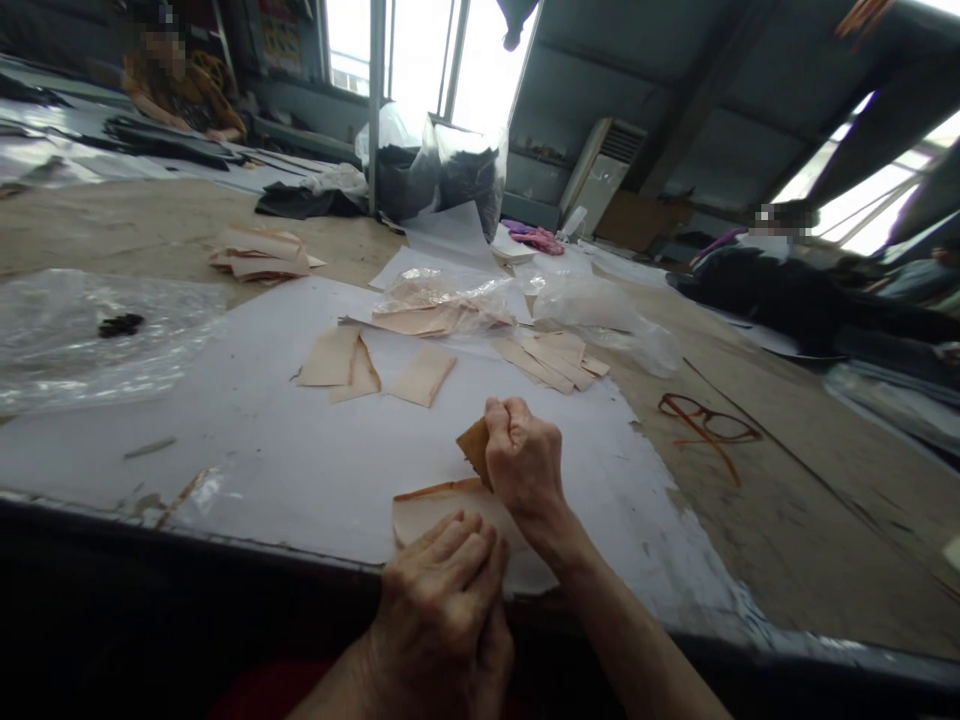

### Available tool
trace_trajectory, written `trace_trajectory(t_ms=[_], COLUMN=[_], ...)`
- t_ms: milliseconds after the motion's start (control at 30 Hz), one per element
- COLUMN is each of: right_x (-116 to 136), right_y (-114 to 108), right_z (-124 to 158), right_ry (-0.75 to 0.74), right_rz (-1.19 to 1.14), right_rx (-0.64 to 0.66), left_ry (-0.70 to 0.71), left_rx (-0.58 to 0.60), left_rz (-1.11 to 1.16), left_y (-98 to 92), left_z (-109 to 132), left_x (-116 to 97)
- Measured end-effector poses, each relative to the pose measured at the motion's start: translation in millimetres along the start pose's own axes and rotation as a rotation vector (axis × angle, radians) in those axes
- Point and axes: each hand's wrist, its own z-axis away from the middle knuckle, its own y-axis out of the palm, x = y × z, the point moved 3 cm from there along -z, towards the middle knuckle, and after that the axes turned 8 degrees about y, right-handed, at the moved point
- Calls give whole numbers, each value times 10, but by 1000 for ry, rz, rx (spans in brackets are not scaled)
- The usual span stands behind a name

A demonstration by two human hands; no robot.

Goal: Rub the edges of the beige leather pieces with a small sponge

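Observation:
At the table's front edge, my left hand (446, 585) has its fingers pressed together over a flat beige piece (420, 515), gripping it near the edge. A brown-orange strip runs along the far edge of this piece. Just above it, my right hand (525, 455) is closed in a fist around a small brown flat piece (474, 450), whose pointed corner sticks out to the left. Whether it touches the beige piece I cannot tell. Beyond my hands lie loose beige pieces (424, 375), some with brown edges, and a fanned group of beige strips (551, 360).
White paper (300, 460) covers the table's front. Clear plastic with beige pieces (442, 315) lies behind; another beige stack (262, 252) is at back left. A plastic sheet (60, 330) spreads left, glasses (709, 420) lie right. One person (180, 90) sits far left, another (780, 280) right.

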Motion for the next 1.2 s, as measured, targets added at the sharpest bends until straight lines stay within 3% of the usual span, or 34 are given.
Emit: trace_trajectory(t_ms=[133, 267, 600, 933, 1067, 1200], right_x=[5, 36, 193, 349, 248, 69], right_y=[4, 137, 228, 435, 334, 56], right_z=[221, 243, 134, -30, -187, -147], right_ry=[-205, -278, -135, -38, 107, 103], right_rz=[130, 218, 378, 306, 105, -24], right_rx=[-1, 14, 79, 73, 156, 154], left_ry=[-17, -34, -75, -13, -7, 11], left_rx=[-28, -65, -116, -120, -62, -38], left_rz=[44, 88, 80, 152, 110, 93], left_y=[9, 31, 91, 102, 79, 54], left_z=[2, 30, 75, 34, 42, 40], left_x=[-4, 11, 33, -2, -11, -10])
